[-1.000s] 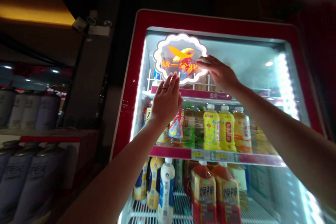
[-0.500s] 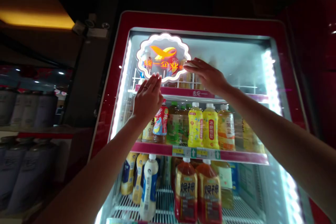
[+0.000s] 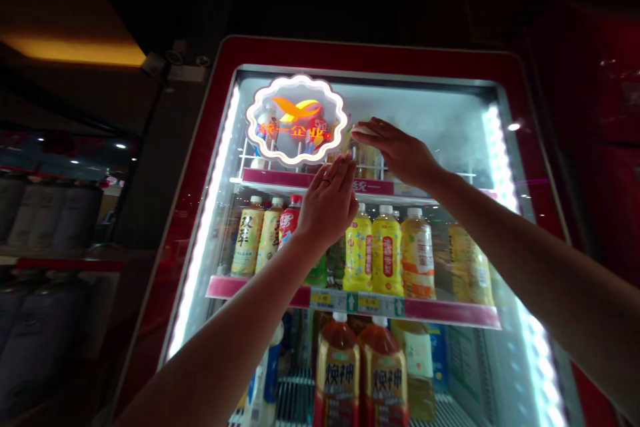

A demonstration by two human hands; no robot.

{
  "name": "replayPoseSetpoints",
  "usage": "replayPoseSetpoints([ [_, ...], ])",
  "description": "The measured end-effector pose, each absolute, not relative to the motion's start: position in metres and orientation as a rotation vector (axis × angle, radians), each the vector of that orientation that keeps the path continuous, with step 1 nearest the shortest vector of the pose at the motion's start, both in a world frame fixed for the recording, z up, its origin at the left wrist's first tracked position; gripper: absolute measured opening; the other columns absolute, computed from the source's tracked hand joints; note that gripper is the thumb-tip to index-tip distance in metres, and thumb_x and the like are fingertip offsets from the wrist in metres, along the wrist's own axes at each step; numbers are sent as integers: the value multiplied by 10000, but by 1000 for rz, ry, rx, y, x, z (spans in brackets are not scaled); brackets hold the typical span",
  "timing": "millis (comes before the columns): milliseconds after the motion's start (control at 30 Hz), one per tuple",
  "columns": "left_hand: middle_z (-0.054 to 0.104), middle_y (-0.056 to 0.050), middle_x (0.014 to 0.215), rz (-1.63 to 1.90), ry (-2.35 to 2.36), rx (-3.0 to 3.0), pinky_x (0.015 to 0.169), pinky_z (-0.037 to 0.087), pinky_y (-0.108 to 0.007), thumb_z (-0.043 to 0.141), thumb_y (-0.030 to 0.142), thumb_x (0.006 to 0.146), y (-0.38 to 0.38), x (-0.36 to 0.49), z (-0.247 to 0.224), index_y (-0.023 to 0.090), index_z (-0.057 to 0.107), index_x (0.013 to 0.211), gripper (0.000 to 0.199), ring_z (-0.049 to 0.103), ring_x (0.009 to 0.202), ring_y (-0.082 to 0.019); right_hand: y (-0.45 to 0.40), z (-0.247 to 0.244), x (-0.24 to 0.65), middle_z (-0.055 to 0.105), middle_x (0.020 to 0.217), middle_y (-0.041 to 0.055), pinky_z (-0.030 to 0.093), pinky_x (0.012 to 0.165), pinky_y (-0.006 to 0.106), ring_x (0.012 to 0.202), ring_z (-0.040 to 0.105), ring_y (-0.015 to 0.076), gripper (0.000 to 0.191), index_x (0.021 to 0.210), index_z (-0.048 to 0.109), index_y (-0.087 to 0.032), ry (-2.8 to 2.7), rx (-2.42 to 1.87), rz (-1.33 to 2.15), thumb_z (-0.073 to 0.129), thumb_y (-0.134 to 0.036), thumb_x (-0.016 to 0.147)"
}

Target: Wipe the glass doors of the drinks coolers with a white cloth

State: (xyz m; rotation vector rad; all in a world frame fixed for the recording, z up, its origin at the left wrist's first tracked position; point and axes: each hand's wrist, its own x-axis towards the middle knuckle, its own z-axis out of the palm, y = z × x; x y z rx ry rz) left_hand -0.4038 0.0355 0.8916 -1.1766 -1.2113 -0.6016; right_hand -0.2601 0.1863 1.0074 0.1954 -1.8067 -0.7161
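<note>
A tall glass-fronted drinks fridge (image 3: 445,70) with a red frame stands before me. My left hand (image 3: 333,193) is raised at the glass, fingers stretched out and a ring on one. It is just below and right of a glowing scalloped sign (image 3: 295,161) with an orange emblem. My right hand (image 3: 395,147) is at the glass right of the sign, fingers extended and flat. A pale patch shows along its fingers; I cannot tell if it is light or a thin cloth. Behind the left forearm, several bottles are partly hidden.
Yellow-labelled bottles (image 3: 387,247) stand on the middle shelf (image 3: 445,312), with large brown-red bottles (image 3: 337,373) below. Bright light strips (image 3: 205,227) run down both sides. To the left, a shelf rack (image 3: 65,265) holds pale containers (image 3: 75,213).
My left hand has moved right across the glass, from below the sign to near its lower right edge. The right hand is now slightly clear of the sign. The view has shifted a little.
</note>
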Motion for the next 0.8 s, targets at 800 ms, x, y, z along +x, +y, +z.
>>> replayPoseSetpoints([
  [800,391,-88,1777,-636,-1205,-1154,1395,288,-491,405,147,1037,36,-406,885,220,315,1730,703,346,1661,-257,210,1023,-247,563,1627,-188,305,1390,598,1642,367,310,602,1579,562,-484,-1777,183,-461,349,-286,1051],
])
